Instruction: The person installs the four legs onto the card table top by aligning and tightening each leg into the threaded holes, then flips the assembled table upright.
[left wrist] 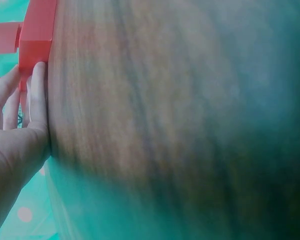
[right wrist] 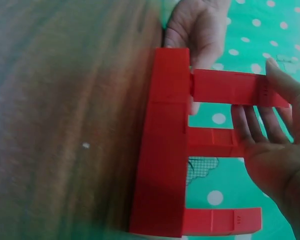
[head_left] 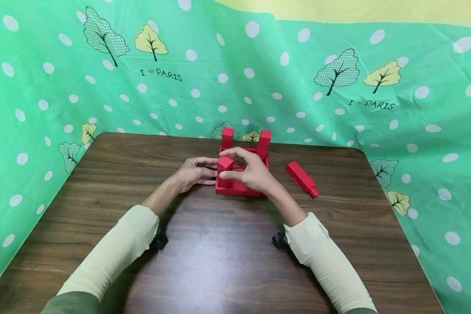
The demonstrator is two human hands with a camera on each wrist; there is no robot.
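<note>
A red tray-like base [head_left: 241, 192] lies on the table with square red posts standing up from it. My right hand [head_left: 255, 172] pinches the upper part of the near-left post [head_left: 225, 164] between thumb and fingers; the right wrist view shows this post [right wrist: 225, 86] upright at the base's end, a narrow joint at its foot. At the base's left side, my left hand [head_left: 196, 173] touches with fairly straight fingers, seen also against the base corner [left wrist: 36, 47] in the left wrist view. Two further posts, a far-left one [head_left: 227, 136] and a far-right one [head_left: 264, 140], stand at the back.
A loose red post [head_left: 300, 176] with a threaded end lies on the table right of the base. The dark wooden table [head_left: 212, 257] reaches back to a green polka-dot cloth [head_left: 235, 65] hanging behind and at both sides.
</note>
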